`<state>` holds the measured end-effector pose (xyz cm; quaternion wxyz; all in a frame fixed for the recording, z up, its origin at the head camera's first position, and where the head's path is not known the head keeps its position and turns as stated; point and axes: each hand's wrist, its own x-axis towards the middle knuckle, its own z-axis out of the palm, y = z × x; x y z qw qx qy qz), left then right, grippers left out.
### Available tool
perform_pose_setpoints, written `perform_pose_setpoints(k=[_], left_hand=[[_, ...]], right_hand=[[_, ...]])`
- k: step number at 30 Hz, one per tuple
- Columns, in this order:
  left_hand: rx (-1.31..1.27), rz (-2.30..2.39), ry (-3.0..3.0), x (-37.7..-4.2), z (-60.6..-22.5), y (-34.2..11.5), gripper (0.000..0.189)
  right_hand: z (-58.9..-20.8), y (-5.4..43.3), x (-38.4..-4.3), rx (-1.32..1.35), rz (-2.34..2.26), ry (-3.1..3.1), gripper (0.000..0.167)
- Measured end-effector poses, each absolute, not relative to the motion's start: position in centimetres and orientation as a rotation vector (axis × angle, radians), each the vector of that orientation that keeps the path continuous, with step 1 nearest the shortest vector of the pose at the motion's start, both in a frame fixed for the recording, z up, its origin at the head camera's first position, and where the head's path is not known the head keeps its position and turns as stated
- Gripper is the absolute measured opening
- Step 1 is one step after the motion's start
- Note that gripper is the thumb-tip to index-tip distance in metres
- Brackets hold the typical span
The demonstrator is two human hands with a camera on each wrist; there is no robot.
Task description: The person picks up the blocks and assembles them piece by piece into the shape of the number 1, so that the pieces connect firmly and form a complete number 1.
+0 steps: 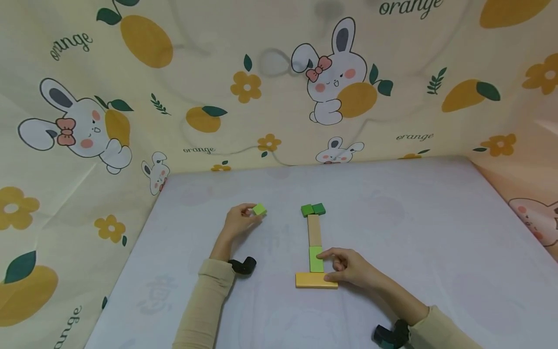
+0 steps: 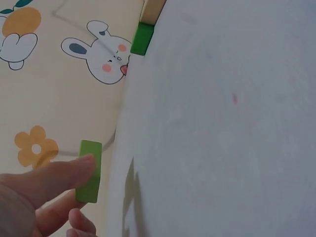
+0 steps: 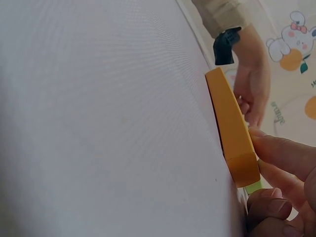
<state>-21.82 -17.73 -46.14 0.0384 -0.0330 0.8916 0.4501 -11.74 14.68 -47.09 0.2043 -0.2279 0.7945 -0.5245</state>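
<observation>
My left hand pinches a light green block between thumb and fingers, off to the left of a line of blocks. In the left wrist view the thumb lies across that green block. My right hand touches the line from its right side. Its index finger rests on a flat light green block, and the thumb touches a yellow bar lying crosswise below. Above the light green block lies a natural wood block. Two darker green blocks sit at the far end, one tilted.
The blocks lie on a white-covered table. A printed cloth with rabbits and oranges hangs along the back and sides. Each wrist wears a black camera.
</observation>
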Motion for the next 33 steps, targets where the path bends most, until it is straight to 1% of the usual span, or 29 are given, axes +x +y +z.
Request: perform_pose_setpoints(k=[33], left_hand=[[0.142, 1.442, 2.654, -21.6, -46.1, -13.7, 0.039]], right_hand=[[-47.0, 14.6, -11.7, -0.627, -1.459, 2.194, 0.047]])
